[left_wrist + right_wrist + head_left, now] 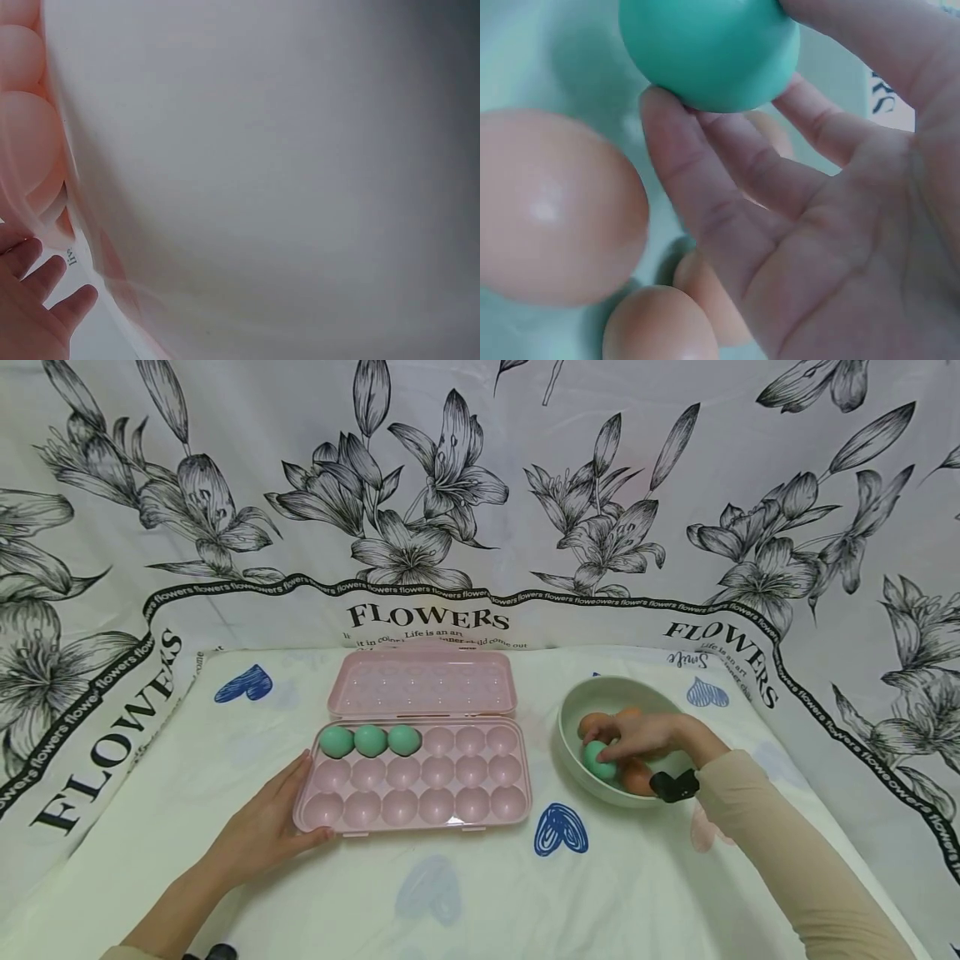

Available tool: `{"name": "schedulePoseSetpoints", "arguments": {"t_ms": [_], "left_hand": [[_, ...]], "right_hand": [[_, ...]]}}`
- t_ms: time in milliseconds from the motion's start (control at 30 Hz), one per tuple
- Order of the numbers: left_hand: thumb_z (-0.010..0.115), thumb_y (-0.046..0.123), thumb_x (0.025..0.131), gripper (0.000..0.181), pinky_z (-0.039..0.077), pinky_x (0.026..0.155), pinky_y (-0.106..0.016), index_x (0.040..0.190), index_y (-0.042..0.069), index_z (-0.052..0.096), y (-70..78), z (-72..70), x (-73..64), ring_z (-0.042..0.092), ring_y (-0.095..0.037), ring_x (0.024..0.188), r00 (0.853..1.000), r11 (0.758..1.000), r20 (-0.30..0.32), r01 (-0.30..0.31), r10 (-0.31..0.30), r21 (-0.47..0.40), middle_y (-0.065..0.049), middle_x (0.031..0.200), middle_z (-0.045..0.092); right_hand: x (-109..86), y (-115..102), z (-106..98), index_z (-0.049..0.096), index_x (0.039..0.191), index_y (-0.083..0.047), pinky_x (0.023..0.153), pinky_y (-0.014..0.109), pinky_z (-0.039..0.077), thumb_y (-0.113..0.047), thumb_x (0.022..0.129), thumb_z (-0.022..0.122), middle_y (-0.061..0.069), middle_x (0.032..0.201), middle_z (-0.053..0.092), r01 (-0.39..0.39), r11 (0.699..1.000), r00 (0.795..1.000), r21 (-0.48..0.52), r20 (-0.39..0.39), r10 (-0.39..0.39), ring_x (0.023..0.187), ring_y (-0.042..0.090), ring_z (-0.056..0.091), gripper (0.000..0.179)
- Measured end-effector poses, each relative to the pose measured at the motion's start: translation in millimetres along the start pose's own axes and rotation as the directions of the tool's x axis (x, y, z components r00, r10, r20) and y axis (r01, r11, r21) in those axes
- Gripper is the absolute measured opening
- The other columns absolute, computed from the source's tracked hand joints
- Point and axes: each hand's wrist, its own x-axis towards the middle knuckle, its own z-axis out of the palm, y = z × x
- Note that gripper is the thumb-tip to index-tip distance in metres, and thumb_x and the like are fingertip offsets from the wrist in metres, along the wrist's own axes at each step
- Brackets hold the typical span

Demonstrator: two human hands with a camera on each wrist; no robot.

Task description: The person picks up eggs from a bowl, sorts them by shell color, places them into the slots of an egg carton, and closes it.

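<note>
Cloth (315, 893), held egg (598, 763) (partly hidden)

Plain beige, softly creased sleeves (787, 847) are worn together with small black wrist cameras (675, 786).

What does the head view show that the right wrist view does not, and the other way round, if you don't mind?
Only the head view shows the pink egg tray with its lid open, three green eggs in its back row, and the left hand at its left end.

Only the right wrist view shows the palm side of the right hand.

Both show that hand holding another green egg, brown eggs, and part of the pale green bowl.
</note>
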Motion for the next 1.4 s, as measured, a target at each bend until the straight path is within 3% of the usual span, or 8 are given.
{"name": "schedulePoseSetpoints", "arguments": {"t_ms": [133, 267, 500, 800, 1000, 1267, 1400], "left_hand": [[0.070, 0.061, 0.068, 0.110, 0.037, 0.095, -0.058, 0.146, 0.002, 0.020, -0.1, -0.1, 0.3, 0.033, -0.041, 0.129, 1.000, 1.000, -0.006, -0.004, 0.004, 0.000, -0.019, 0.147, 0.028], [0.071, 0.060, 0.067, 0.110, 0.037, 0.095, -0.058, 0.146, 0.001, 0.021, -0.5, -0.5, 0.7, 0.033, -0.041, 0.129, 1.000, 1.000, -0.014, -0.006, 0.006, 0.001, -0.019, 0.147, 0.029], [0.071, 0.060, 0.068, 0.109, 0.037, 0.094, -0.059, 0.145, 0.001, 0.021, 0.4, -1.2, 0.4, 0.033, -0.042, 0.128, 1.000, 1.000, -0.013, -0.009, 0.009, 0.001, -0.019, 0.147, 0.029], [0.071, 0.060, 0.067, 0.110, 0.036, 0.095, -0.058, 0.145, 0.000, 0.021, 0.0, -0.5, 1.1, 0.032, -0.041, 0.129, 1.000, 1.000, -0.001, 0.001, -0.001, -0.009, -0.019, 0.147, 0.028], [0.071, 0.059, 0.068, 0.109, 0.036, 0.095, -0.058, 0.145, 0.001, 0.021, -0.3, -0.3, 0.6, 0.032, -0.041, 0.129, 1.000, 1.000, -0.003, -0.001, 0.001, -0.008, -0.019, 0.148, 0.028], [0.069, 0.060, 0.070, 0.108, 0.036, 0.096, -0.059, 0.146, 0.002, 0.019, 1.3, -1.9, -0.4, 0.032, -0.042, 0.129, 1.000, 1.000, 0.003, 0.004, -0.004, -0.012, -0.018, 0.148, 0.027], [0.069, 0.060, 0.070, 0.108, 0.036, 0.096, -0.060, 0.146, 0.002, 0.019, 1.4, -2.1, -0.8, 0.032, -0.042, 0.129, 1.000, 1.000, 0.001, 0.006, -0.006, -0.014, -0.019, 0.148, 0.026]], "right_hand": [[-0.3, 1.1, -2.7, 0.046, 0.125, 0.001, 0.086, 0.028, 0.046, -0.017, 0.088, 0.062, 0.013, 0.116, 0.052, 0.086, 0.992, 0.996, 0.094, -0.028, -0.084, 0.103, 0.022, 0.047, 0.044], [-4.2, -1.7, -7.2, 0.049, 0.125, -0.002, 0.088, 0.032, 0.046, -0.021, 0.088, 0.062, 0.009, 0.118, 0.055, 0.144, 0.989, 0.983, 0.025, -0.116, -0.141, 0.105, 0.022, 0.050, 0.044], [-13.7, -9.8, -16.0, 0.049, 0.131, -0.011, 0.088, 0.038, 0.046, -0.030, 0.089, 0.060, 0.005, 0.117, 0.056, 0.135, 0.991, 0.965, 0.026, -0.232, -0.125, 0.100, 0.022, 0.054, 0.047], [-15.3, -24.9, -21.1, 0.049, 0.131, -0.017, 0.099, 0.041, 0.036, -0.033, 0.089, 0.059, 0.003, 0.128, 0.052, 0.178, 0.984, 0.932, 0.029, -0.327, -0.159, 0.118, 0.024, 0.049, 0.046], [-7.4, -46.7, -20.7, 0.050, 0.128, -0.023, 0.101, 0.043, 0.036, -0.036, 0.088, 0.061, 0.001, 0.123, 0.056, 0.205, 0.979, 0.915, 0.019, -0.360, -0.184, 0.116, 0.021, 0.050, 0.043], [15.7, -76.1, -14.9, 0.050, 0.129, -0.017, 0.096, 0.038, 0.042, -0.031, 0.087, 0.063, 0.004, 0.121, 0.056, 0.274, 0.962, 0.893, 0.021, -0.378, -0.246, 0.111, 0.020, 0.055, 0.046], [30.9, -88.6, -9.1, 0.049, 0.130, -0.014, 0.095, 0.039, 0.044, -0.027, 0.086, 0.064, 0.006, 0.121, 0.055, 0.277, 0.960, 0.894, 0.032, -0.375, -0.246, 0.109, 0.021, 0.056, 0.048]]}}
